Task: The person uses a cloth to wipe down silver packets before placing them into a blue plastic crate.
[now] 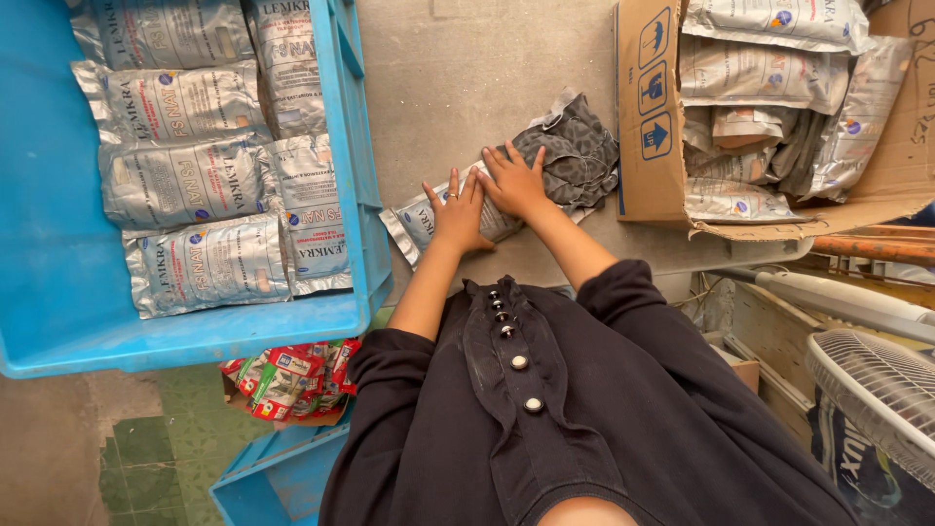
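Grey concrete-looking work surface (458,78), bare in the middle strip. On its left side sits a blue plastic crate (58,273), its wall just beside the centre strip. On the right, a cardboard box (648,107) lies on its side, open face up, flap hanging over the near edge. Between crate and box: one silver foil pouch (421,220) flat on the surface, near the front edge, and a crumpled dark grey cloth (575,151) touching the box wall, overlapping the pouch's far end. Left hand (458,214) and right hand (513,182) both lie palm-down on the pouch, side by side, fingers spread.
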